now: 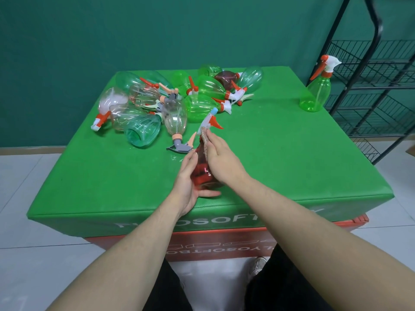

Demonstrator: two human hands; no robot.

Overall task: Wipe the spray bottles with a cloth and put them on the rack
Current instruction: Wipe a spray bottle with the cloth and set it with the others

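A red spray bottle (202,173) with a white and orange trigger head stands tilted near the front of the green table (292,153). My left hand (188,182) holds its base and side, thumb underneath. My right hand (221,158) presses a pinkish cloth (204,136) against the bottle's neck and upper side. A pile of several spray bottles (175,102), green, clear and one dark red, lies on its side at the back left of the table. A black wire rack (377,86) stands to the right of the table.
One green spray bottle (317,90) stands upright at the table's back right corner, next to the rack. A clear bottle with a grey head (176,124) lies just left of the cloth. A dark green wall is behind. White floor tiles surround the table.
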